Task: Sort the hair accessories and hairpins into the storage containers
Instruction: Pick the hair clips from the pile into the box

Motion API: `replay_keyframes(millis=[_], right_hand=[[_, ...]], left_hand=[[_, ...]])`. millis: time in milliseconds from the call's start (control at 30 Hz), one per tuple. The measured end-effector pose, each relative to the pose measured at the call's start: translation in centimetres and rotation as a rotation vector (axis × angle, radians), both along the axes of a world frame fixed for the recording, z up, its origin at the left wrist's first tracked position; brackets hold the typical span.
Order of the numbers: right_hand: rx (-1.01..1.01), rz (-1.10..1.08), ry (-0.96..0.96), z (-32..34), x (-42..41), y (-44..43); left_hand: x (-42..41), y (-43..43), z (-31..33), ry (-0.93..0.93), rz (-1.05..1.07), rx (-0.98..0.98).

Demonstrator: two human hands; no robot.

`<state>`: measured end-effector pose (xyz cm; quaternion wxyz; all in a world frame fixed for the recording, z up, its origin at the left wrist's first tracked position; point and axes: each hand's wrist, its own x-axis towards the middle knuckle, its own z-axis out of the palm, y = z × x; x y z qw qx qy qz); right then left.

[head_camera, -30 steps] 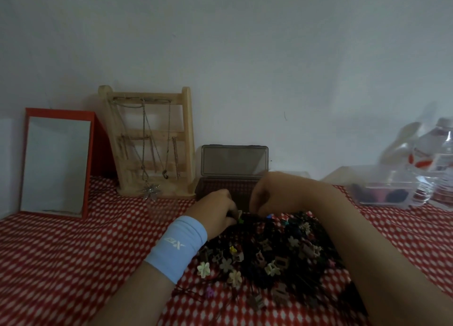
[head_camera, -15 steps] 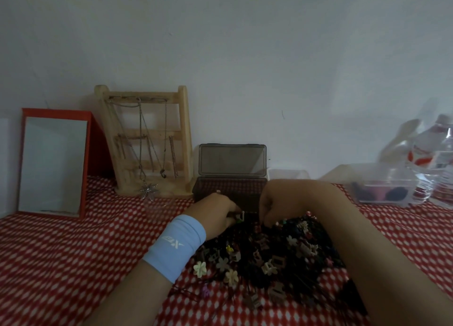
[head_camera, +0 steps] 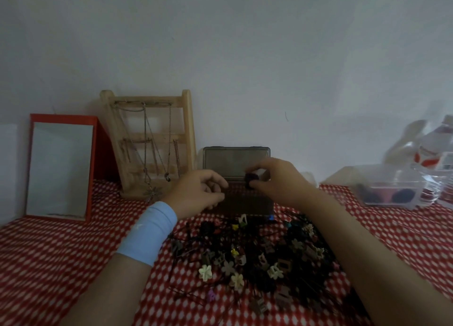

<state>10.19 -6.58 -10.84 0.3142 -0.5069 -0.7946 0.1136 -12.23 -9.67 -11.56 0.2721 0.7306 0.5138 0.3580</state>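
Dozens of clips and hairpins lie heaped on the near tabletop; beyond them the right hand, pinching a small dark clip over the open dark box, should drop it low inside, the left hand curled alongside, its hold unclear

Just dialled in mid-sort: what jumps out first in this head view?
The dark tangle of hair clips and hairpins heaped on the red checked cloth in the near centre grabs the eye first. Just behind it, the right hand pinches a small dark clip above the open dark box, with the left hand beside it. A red-framed mirror stands at far left.
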Motion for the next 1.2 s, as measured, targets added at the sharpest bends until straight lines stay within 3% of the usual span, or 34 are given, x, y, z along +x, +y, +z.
replay_keyframes(millis=[133, 233, 400, 567, 933, 1033, 1200], right_hand=[[0.091, 0.102, -0.163, -0.1, -1.0, -0.4], [-0.056, 0.263, -0.352, -0.5, -2.2, -1.1], [-0.108, 0.227, -0.667, -2.4, -2.9, -0.7], [-0.110, 0.256, -0.682, -2.4, -2.7, -0.7], [-0.109, 0.220, -0.413, -0.6, -2.8, -2.3], [-0.112, 0.238, -0.365, -0.9, -3.4, -2.4], [-0.094, 0.307, -0.574, -1.5, -5.8, -1.4]], left_hand=[[-0.2, 0.4, -0.3, -0.021, 0.062, 0.098], [-1.2, 0.6, 0.0, 0.166, 0.048, 0.045], [-1.0, 0.1, -0.1, 0.532, -0.028, -0.016], [0.4, 0.5, -2.0, 0.733, -0.102, -0.044], [-1.2, 0.5, -0.6, 0.530, -0.079, -0.071], [-2.2, 0.2, -0.5, 0.559, -0.107, -0.159], [-2.8, 0.6, -1.0, 0.709, -0.079, -0.171]])
